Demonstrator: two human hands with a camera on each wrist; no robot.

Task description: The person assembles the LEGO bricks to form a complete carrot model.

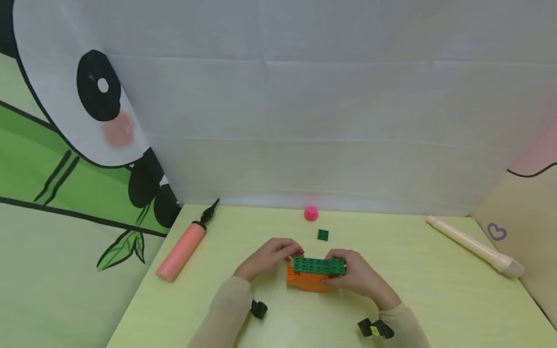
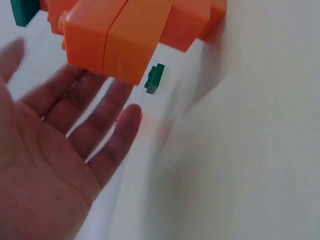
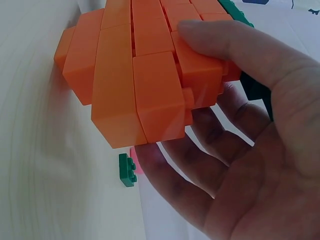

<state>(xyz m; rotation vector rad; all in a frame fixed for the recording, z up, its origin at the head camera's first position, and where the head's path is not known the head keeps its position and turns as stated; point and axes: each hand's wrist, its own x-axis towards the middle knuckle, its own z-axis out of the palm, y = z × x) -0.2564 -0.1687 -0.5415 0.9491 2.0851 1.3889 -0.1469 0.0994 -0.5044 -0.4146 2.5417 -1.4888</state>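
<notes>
An orange toy-brick build (image 1: 311, 282) with a row of green bricks (image 1: 319, 266) on top is in the middle of the head view. My right hand (image 1: 358, 276) grips its right end, thumb on the near side and fingers behind. In the right wrist view the thumb presses the stacked orange bricks (image 3: 160, 90). At the build's left end is my left hand (image 1: 273, 256). The left wrist view shows its fingers (image 2: 102, 125) loosely extended beside the orange bricks (image 2: 117, 37); whether they touch is hard to tell.
Beyond the build lie a small green brick (image 1: 323, 235) and a pink toy duck (image 1: 311, 213). A pink hand pump (image 1: 182, 251) with a black nozzle lies on the left. A cream tube-shaped object (image 1: 474, 245) lies on the right. A white backdrop (image 1: 304, 121) borders the table's far edge.
</notes>
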